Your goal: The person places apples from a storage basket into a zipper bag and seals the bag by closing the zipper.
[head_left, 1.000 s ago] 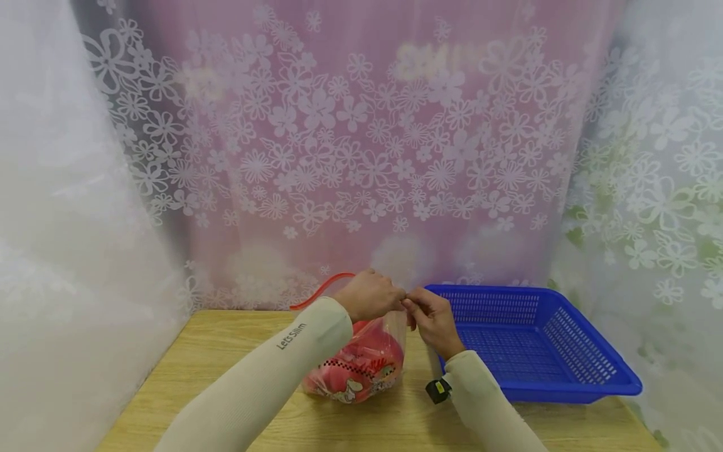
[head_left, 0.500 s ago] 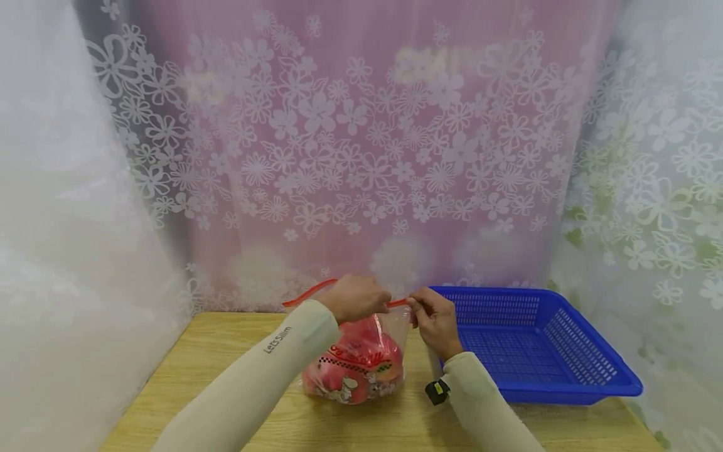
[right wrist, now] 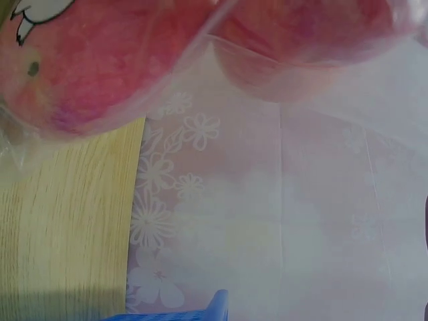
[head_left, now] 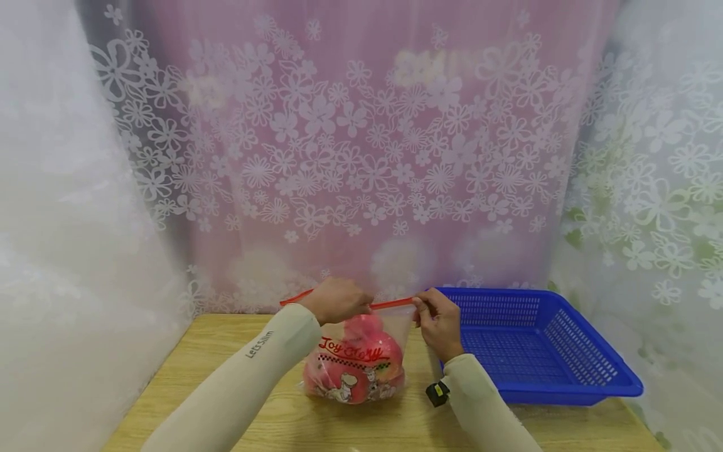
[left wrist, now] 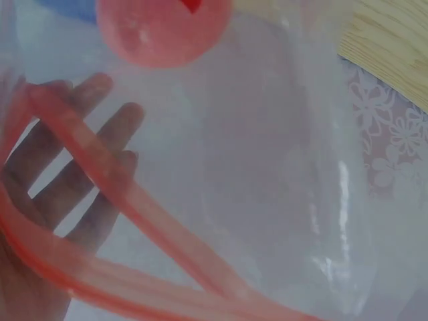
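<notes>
A clear zip bag [head_left: 353, 371] with red lettering and cartoon print stands on the table, holding several pinkish-red round fruits [head_left: 390, 348]. My right hand [head_left: 439, 320] pinches the right end of its red zip strip [head_left: 393, 303]. Partway along that strip, my left hand [head_left: 341, 300] grips the bag's top edge, its fingertips mostly hidden in the head view. Through the film, the left wrist view shows fingers [left wrist: 120, 127] of that hand, with two red strips [left wrist: 160, 227] parted beside them and meeting lower right. The right wrist view catches fruit [right wrist: 127, 67] inside the bag.
A blue plastic basket [head_left: 587, 394] with slotted walls sits on the right of the wooden table [head_left: 226, 351], close to my right forearm. Behind the table hangs a pink flowered curtain [head_left: 361, 157], with pale sheets at both sides.
My left hand has moved left along the zip strip, away from the right hand, uncovering more red strip and the bag's lettering. The right hand stays at the right corner.
</notes>
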The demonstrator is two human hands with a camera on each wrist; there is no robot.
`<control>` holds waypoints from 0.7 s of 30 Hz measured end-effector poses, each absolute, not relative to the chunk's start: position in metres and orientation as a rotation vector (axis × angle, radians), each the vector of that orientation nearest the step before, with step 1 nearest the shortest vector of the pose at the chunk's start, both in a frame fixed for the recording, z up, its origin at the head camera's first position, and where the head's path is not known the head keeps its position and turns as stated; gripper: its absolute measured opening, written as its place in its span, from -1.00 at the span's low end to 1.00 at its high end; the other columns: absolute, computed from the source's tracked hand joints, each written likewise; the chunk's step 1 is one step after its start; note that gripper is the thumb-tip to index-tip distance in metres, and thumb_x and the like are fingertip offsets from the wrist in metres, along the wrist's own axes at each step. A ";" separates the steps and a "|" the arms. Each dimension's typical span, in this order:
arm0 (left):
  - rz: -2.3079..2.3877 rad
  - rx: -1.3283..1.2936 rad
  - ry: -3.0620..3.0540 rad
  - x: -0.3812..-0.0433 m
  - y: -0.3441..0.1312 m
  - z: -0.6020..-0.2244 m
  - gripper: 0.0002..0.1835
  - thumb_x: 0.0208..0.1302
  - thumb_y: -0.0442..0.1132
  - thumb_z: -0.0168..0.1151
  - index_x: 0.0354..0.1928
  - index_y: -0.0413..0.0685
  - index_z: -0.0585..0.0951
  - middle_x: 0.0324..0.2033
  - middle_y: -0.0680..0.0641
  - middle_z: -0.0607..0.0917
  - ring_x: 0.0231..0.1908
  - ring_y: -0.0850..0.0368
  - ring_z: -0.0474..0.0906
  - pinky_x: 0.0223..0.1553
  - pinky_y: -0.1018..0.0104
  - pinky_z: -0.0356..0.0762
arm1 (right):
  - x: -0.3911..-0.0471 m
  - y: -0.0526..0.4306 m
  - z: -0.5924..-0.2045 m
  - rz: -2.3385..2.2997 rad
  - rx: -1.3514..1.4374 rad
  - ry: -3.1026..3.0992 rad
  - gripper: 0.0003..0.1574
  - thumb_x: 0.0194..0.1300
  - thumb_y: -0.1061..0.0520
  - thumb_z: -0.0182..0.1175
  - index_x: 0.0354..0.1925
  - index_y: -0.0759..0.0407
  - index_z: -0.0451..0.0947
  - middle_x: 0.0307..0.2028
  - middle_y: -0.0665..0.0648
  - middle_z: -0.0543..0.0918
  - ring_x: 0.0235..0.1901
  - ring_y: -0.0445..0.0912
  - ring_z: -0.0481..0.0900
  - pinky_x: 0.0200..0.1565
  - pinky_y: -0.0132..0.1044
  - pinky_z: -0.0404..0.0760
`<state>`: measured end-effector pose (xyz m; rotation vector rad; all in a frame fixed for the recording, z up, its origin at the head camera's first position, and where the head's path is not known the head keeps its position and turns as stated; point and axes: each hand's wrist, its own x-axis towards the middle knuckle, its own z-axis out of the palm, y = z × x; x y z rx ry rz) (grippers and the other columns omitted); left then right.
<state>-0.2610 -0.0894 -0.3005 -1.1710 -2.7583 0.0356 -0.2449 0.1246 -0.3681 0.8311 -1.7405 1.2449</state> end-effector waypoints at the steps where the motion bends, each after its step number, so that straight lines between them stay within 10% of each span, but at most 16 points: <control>1: 0.030 -1.180 -2.752 -0.261 -0.091 -0.301 -0.80 0.33 -0.06 0.23 -0.37 0.02 0.69 -0.62 0.16 0.57 -0.65 0.33 0.31 -0.60 0.47 0.29 | -0.245 0.125 -0.369 1.242 0.818 -1.736 -0.84 0.16 0.61 0.12 -0.44 0.48 0.53 -0.63 0.26 0.47 -0.74 0.03 0.44 -0.67 -0.46 0.46; 21: -0.029 -1.091 -2.765 -0.267 -0.164 -0.319 -0.80 0.33 -0.10 0.22 -0.48 0.10 0.58 -0.66 0.22 0.42 -0.61 0.29 0.27 -0.49 0.40 0.31 | -0.247 0.142 -0.377 1.261 0.661 -1.718 -0.86 0.18 0.59 0.13 -0.48 0.51 0.51 -0.68 0.27 0.46 -0.77 0.03 0.43 -0.70 -0.48 0.45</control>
